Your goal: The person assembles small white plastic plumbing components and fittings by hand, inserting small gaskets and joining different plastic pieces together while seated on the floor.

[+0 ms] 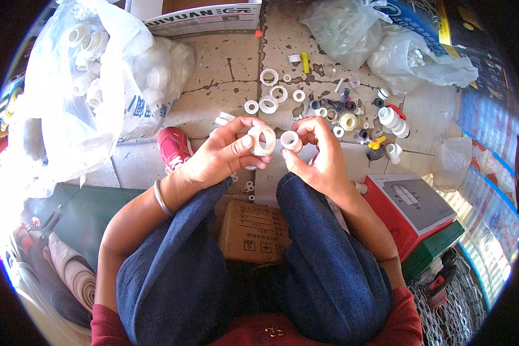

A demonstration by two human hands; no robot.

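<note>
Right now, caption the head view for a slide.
Seated person's left hand holds a white ring, right hand a smaller fitting.

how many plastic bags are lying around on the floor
3: a large clear bag of white fittings at the far left, a crumpled clear bag at the top centre-right, and a white bag right beside it. Others may lie out of view.

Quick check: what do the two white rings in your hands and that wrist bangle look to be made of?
Ring in the left hand: likely moulded plastic, white, opaque, smooth and thick-walled. Smaller ring in the right hand: apparently the same white plastic. Bangle: probably metal, thin, silvery, with a slight shine.
</note>
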